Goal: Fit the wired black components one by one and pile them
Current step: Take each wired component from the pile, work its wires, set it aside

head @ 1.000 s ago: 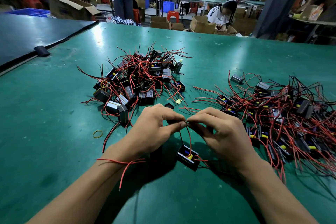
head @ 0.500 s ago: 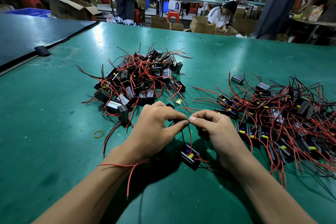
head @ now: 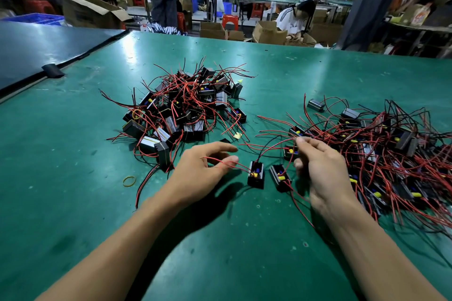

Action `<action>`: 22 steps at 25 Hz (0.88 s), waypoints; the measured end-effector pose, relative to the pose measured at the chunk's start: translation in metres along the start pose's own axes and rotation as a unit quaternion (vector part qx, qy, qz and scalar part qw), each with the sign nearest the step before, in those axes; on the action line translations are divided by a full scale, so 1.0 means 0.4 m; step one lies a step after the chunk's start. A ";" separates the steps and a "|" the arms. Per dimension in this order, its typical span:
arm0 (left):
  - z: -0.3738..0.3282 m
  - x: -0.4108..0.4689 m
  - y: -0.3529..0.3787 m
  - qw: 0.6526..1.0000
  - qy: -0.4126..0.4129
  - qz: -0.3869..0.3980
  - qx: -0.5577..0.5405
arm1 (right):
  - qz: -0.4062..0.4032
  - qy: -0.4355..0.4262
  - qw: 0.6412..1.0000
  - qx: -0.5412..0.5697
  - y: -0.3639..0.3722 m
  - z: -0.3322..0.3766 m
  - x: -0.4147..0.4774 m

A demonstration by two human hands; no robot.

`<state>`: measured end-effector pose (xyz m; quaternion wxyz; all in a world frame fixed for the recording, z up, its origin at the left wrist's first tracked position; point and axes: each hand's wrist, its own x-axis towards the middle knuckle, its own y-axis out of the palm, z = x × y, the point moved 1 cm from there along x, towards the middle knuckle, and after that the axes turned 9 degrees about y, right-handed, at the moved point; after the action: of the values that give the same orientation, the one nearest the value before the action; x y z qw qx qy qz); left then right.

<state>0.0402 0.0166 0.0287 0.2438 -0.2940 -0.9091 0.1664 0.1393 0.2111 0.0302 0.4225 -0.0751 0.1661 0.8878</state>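
Change: Both hands had moved apart since the earlier frames, where their fingertips met above one component. That component, then hanging below them, now stood on the tabletop point(head: 73, 154).
Left hand point(head: 203, 173): released. The fingers were straight and spread, with index and thumb apart. A red lead point(head: 220, 163) lay across the thumb tip, and no pinch on it could be seen.
Right hand point(head: 320, 168): grasping. Thumb and index pinched the wire leads point(head: 286, 142) at the fingertips, and the other fingers curled loosely beneath.
Black component point(head: 255, 175): stood on the tabletop between the hands, just right of the left fingertips. Its open face was up, showing yellow and blue parts inside. The red lead ran from it to the left hand, and a dark lead rose from it toward the right fingertips.
Second component point(head: 280, 177): tilted, just beside the first and not touching it, on the thumb side of the right hand.
Left pile point(head: 186, 110): a heap of black components with tangled red leads, beyond the left hand.
Right pile point(head: 391, 149): a wider, flatter spread of wired components, beyond and to the right of the right hand. The back of that hand overlapped its near edge.
Small black part point(head: 225, 140): lay alone just beyond the left index fingertip.
Rubber band point(head: 129, 181): yellow, flat on the tabletop, left of the left wrist.
Cardboard boxes point(head: 212, 30): past the far edge of the tabletop, well apart from both hands.
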 end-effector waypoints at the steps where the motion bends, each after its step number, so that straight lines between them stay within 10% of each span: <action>1: 0.000 -0.001 0.004 1.000 -0.003 0.019 -0.012 | -0.010 -0.021 1.000 -0.017 -0.001 0.002 0.003; 6: -0.015 -0.007 0.034 0.993 0.044 0.106 -0.003 | -0.053 -0.304 0.881 -0.358 0.017 -0.006 -0.043; 11: -0.010 -0.007 0.036 0.994 0.052 0.100 0.013 | -0.002 -0.237 0.757 -0.609 0.044 -0.031 -0.060; 22: -0.012 -0.009 0.041 0.993 0.042 0.107 -0.013 | 0.105 -0.332 0.741 -0.574 0.032 -0.066 -0.043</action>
<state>0.0529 0.0278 0.0238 0.2589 -0.3993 -0.8635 0.1672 0.1398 0.1817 0.0132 0.2318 0.0135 -0.5190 0.8226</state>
